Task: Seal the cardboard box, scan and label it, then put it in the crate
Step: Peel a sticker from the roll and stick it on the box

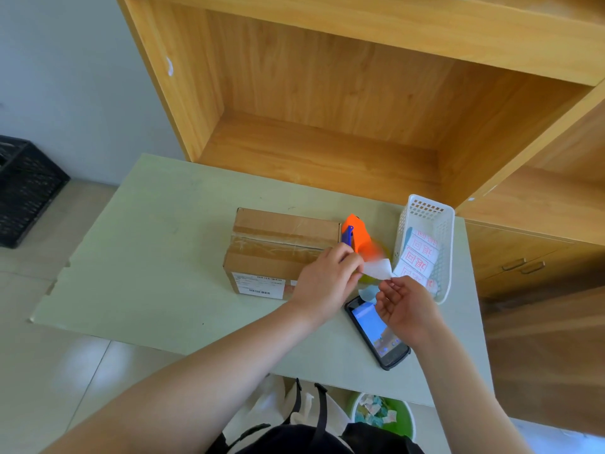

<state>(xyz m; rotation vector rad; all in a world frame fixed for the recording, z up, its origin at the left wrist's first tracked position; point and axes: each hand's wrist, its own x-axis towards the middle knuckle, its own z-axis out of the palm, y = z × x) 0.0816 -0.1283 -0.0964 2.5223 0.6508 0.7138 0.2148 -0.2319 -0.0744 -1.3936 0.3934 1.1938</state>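
A taped cardboard box lies on the pale green table, a white shipping label on its near side. My left hand pinches a white label sticker at the box's right end. My right hand hovers just below the sticker, fingers loosely curled, fingertips near its lower edge; whether they pinch it is unclear. A strip of red-printed labels hangs out of a white mesh basket. Behind the box stands an orange tape dispenser. A handheld scanner lies screen-up under my right hand.
A black plastic crate stands on the floor at far left. A wooden shelf unit rises behind the table. Below the table's near edge is a green bin with paper scraps. A blue backing scrap lies by the scanner.
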